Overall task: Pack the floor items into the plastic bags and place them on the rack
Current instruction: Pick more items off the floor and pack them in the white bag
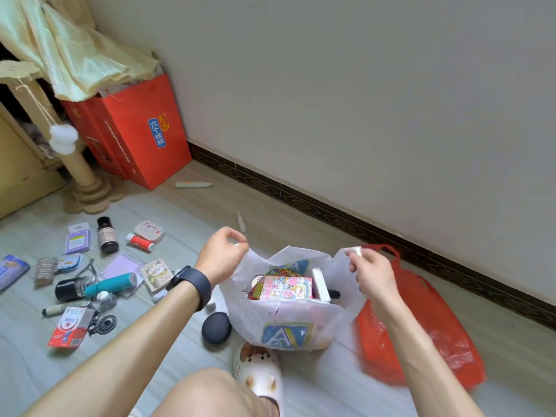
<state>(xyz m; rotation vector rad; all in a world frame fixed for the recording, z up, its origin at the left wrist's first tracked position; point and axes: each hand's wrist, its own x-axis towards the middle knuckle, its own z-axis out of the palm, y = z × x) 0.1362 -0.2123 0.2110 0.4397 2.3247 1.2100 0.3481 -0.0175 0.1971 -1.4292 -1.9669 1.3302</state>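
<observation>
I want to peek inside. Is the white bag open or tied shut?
Open. The left hand and right hand pinch the handles of the white bag apart, and a pink box shows inside.

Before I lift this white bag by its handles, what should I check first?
1. Grip of left hand on a white bag handle: ok, pinched.
2. Grip of right hand on the other handle: ok, pinched.
3. Contents inside the mouth: ok, pink box sits below the rim.
4. Floor items all packed: not ok, teal tube and dark bottle remain at left.
5. Second bag at hand: ok, red bag lies beside the white bag.
6. Bag free of tears: cannot tell.
</observation>
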